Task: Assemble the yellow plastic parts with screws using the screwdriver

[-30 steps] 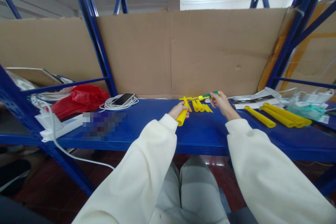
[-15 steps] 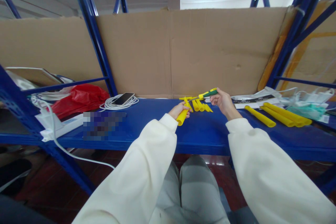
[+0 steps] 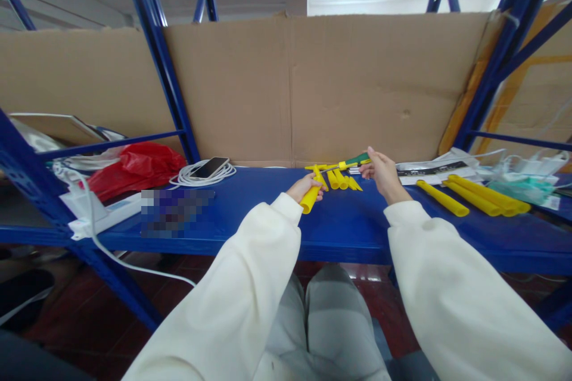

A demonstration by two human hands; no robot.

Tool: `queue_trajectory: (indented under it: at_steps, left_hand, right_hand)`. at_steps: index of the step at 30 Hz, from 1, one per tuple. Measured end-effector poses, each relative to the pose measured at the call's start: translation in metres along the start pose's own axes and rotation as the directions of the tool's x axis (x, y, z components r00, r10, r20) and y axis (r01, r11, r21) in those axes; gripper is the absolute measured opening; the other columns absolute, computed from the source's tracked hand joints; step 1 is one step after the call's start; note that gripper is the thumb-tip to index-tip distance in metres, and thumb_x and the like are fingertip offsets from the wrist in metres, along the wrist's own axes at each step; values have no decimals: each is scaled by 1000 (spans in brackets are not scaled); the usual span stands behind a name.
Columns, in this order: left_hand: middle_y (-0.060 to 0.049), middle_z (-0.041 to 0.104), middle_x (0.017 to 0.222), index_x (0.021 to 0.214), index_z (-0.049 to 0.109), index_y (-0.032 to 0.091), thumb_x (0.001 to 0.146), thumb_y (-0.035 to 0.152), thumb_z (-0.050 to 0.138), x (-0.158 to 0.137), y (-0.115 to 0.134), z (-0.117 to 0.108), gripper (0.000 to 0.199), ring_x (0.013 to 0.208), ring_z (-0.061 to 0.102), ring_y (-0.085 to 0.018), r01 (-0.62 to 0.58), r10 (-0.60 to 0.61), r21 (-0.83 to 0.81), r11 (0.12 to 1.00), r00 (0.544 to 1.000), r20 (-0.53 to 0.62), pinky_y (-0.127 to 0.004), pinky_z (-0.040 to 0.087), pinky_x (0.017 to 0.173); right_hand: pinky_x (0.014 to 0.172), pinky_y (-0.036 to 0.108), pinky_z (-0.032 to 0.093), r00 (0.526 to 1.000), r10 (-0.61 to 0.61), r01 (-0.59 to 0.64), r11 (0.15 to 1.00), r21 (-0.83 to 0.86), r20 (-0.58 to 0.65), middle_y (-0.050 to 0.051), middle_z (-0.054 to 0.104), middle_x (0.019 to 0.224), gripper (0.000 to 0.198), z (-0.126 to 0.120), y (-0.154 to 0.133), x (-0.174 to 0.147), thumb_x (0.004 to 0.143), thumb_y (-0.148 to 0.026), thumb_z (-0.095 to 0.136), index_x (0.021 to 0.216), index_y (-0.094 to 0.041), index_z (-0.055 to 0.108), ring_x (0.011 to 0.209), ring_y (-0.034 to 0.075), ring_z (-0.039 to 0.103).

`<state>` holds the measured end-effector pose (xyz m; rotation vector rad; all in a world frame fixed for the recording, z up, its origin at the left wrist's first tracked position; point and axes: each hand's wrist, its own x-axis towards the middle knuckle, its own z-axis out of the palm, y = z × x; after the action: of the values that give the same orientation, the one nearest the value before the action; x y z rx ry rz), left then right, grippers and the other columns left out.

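Note:
My left hand is closed around a yellow plastic tube, with a narrower yellow piece standing out at its upper end. My right hand has its fingertips on the end of a green and yellow screwdriver. The screwdriver's thin shaft points left and meets the yellow part near my left hand; the exact contact is too small to make out. Just behind, between my hands, several short yellow pieces lie in a row on the blue shelf.
Long yellow tubes lie at the right, beside a printed white bag. To the left are a phone on a coiled white cable and a red plastic bag. A cardboard sheet stands along the back.
My right hand's fingers have shifted slightly on the screwdriver handle, which sits a little differently. My left hand and the yellow tube have stayed put.

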<state>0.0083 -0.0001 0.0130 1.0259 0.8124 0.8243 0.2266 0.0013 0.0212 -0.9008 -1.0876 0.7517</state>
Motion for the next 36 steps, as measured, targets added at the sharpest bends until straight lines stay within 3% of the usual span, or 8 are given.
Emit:
queue_trajectory:
  at_steps: [4,7,13,19,24,28,31,36]
  left_hand:
    - [0,56,72,133,42,21,83,1,50,4,-2,-4,54,42,44,-7,-18,20,-52,998,999,28,-17,37,40]
    - [1,55,71,134,41,21,82,-1,48,4,-1,-4,57,42,44,-7,-30,31,-60,998,999,15,-17,38,40]
    - [1,54,71,135,38,22,83,-2,44,2,0,-2,58,41,43,-7,-26,26,-54,998,1000,3,-16,36,39]
    - [0,55,72,130,42,21,82,-1,45,2,0,-1,53,41,43,-7,-19,20,-41,999,1000,9,-17,36,38]
    - [-1,57,74,138,34,20,82,-4,38,-4,2,3,61,41,43,-9,-7,7,2,1000,1000,-19,-19,37,39]
    - [-1,55,72,138,34,20,83,-4,37,-6,2,5,60,40,42,-9,-16,16,3,1000,999,-29,-18,36,39]
    - [0,54,71,137,36,20,82,-5,37,-5,2,4,60,40,42,-8,-17,16,-11,1000,1000,-24,-17,36,39]
    - [-1,57,75,137,34,22,82,-4,39,-4,3,2,62,40,43,-8,4,-4,-17,1000,1000,-1,-18,38,40]
  right_hand:
    - [38,20,42,995,13,-20,997,73,96,0,65,55,32,-1,-4,-2,84,-50,64,90,-19,62,40,12,58]
    - [42,21,44,992,18,-32,993,111,123,2,66,56,25,0,-6,-2,85,-44,63,83,-19,58,43,12,59]
    - [36,18,37,998,-67,67,998,10,18,-5,56,46,40,1,0,-1,77,-52,73,69,-22,48,36,9,50]
    - [33,18,34,992,-115,112,992,-57,-50,-8,50,41,41,0,7,2,75,-57,72,72,-23,50,31,9,44]
    - [33,19,36,997,-76,76,997,-18,-12,-6,54,44,46,-3,4,2,71,-63,74,81,-20,60,33,10,49]
    - [41,19,44,997,-41,36,997,71,65,-5,62,51,39,-2,0,1,72,-53,78,84,-21,59,42,10,57]
    - [41,18,44,993,-57,49,996,74,106,-6,59,49,38,0,0,0,72,-51,79,79,-22,55,41,9,55]
    - [34,16,36,993,-121,121,993,6,9,-8,54,45,45,1,2,0,67,-56,80,73,-22,50,35,7,48]
